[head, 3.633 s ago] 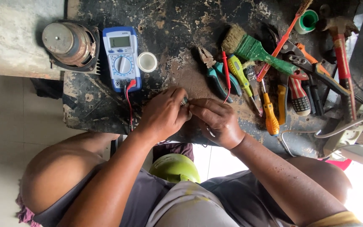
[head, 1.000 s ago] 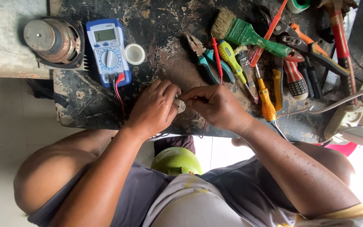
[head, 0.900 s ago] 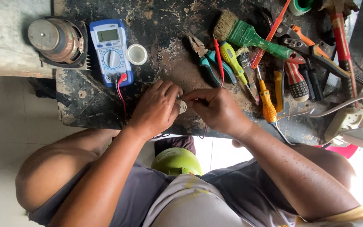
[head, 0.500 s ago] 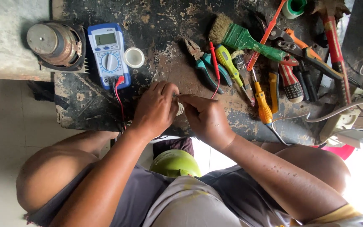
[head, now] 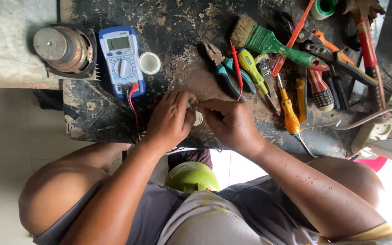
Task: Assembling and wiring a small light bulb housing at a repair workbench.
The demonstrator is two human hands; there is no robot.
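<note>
My left hand [head: 171, 120] and right hand [head: 232, 124] now closer together than a second ago, both pinching small round silvery part [head: 198, 119] over scarred dark bench [head: 182, 54]; blue multimeter [head: 121, 59] untouched.

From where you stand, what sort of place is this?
Most likely a small repair workbench for electrical things. A blue multimeter with leads lies on the worn dark bench, screwdrivers and pliers are spread beside it, and both hands work a small round part at the edge.

Repair workshop: tool-strewn workbench [head: 182, 41], multimeter [head: 121, 59]
</note>
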